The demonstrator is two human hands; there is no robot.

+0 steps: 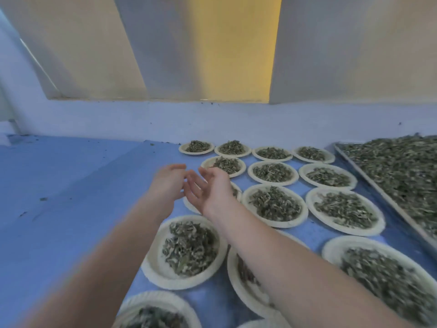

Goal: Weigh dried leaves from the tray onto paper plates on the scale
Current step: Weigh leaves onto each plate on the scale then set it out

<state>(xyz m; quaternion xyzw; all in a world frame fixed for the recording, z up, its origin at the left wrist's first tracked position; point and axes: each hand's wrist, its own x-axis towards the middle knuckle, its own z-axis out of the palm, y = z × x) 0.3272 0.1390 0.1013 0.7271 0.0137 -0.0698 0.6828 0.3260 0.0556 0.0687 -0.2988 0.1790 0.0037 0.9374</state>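
Several paper plates heaped with dried green leaves lie in rows on the blue table (71,185); one filled plate (182,278) sits just below my forearms. A metal tray (378,185) piled with loose dried leaves (402,174) stands at the right edge. My left hand (169,183) and my right hand (210,188) are stretched out side by side above a plate that they mostly hide (189,205). Both hands hold nothing and their fingers are spread, fingertips almost touching. No scale is in view.
A pale wall (212,119) closes the table's far side, with cream and yellow panels above it. Leaf crumbs speckle the left half of the blue surface. More filled plates (274,223) crowd the space between my arms and the tray.
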